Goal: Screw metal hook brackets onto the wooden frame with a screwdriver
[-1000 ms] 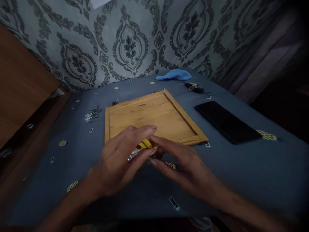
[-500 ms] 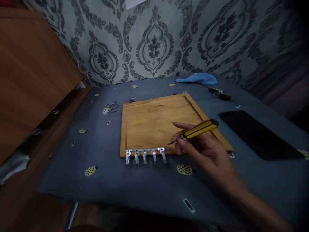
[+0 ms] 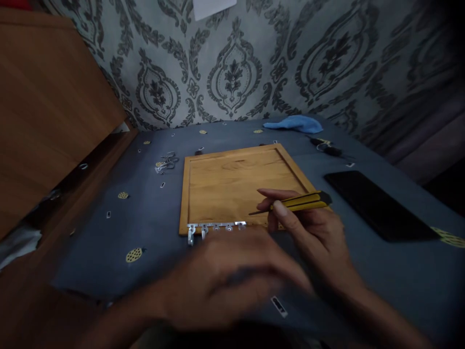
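My right hand (image 3: 316,230) holds a yellow-and-black screwdriver (image 3: 303,201) by its handle, the thin shaft pointing left over the front of a framed wooden board (image 3: 236,179). Along the board's front edge sits a row of several metal hooks (image 3: 191,233), partly covered from this view. In front of them is my left hand (image 3: 232,276), blurred by motion, its thumb and fingers apart with nothing seen between them. The tip of the screwdriver appears just above the rightmost hook, and I cannot tell whether it touches anything.
Loose metal hooks (image 3: 167,162) lie left of the board on the dark patterned cloth (image 3: 145,213). A black flat slab (image 3: 379,206) is on the right. Behind it are a dark object (image 3: 329,148) and a blue cloth (image 3: 296,123). A wooden cabinet (image 3: 54,92) stands at the left.
My left hand has come into view from below, in front of the hooks. My right hand keeps the screwdriver, which has tilted flatter and moved slightly lower.
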Demonstrator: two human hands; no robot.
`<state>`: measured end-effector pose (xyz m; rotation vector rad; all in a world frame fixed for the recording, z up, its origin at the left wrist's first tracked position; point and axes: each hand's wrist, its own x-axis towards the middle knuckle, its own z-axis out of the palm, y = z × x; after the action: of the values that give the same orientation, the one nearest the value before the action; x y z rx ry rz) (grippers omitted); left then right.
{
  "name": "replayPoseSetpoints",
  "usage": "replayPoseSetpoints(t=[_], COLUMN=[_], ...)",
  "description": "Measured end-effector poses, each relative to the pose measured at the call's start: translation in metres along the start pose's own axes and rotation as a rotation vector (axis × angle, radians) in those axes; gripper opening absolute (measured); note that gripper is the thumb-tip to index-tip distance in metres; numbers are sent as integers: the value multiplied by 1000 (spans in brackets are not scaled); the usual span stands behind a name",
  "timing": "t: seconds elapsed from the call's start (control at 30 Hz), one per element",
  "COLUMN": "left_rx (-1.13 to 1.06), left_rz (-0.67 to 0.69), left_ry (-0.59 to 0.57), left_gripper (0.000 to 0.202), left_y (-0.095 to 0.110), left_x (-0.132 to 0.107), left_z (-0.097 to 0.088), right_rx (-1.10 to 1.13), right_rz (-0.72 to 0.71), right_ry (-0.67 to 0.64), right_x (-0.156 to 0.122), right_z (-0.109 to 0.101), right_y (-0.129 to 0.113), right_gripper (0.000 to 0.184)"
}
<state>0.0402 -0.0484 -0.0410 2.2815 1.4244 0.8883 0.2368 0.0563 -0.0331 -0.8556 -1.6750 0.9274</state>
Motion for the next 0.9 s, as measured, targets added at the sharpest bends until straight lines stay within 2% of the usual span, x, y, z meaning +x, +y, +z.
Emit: replayPoseSetpoints(t=[0.03, 0.1, 0.17, 0.23, 0.33, 0.4, 0.53, 0.73, 0.9], left_rx=[-50, -114, -61, 14, 62, 73, 74, 65, 40], left_rz=[-59, -91, -131, -172, -208, -222, -236, -214, -173], left_ry=[-1, -46, -69, -120, -184, -200, -223, -226, -193], left_gripper=[19, 16, 37, 52, 59, 62, 59, 55, 58], left_y=[1, 0, -4, -9, -12, -13, -14, -17, -19], left_x=[20, 48, 61, 63, 59, 59, 61, 60, 57], left_z=[-8, -17, -17, -11, -1, 2, 3, 3, 6], right_rx=[2, 7, 14, 8, -21, -21, 12, 17, 8], right_rz=[-3, -14, -17, -27, -61, -66, -35, -25, -11], right_ry=[2, -1, -12, -26, -22, -19, -33, -64, -72], right_x=[0, -1, -2, -2, -4, -5, -6, -5, -5], right_z=[1, 3, 5, 7, 9, 10, 12, 13, 14], right_y=[0, 1, 4, 7, 11, 14, 17, 17, 17], right_gripper=[30, 30, 30, 32, 45, 41, 24, 35, 32])
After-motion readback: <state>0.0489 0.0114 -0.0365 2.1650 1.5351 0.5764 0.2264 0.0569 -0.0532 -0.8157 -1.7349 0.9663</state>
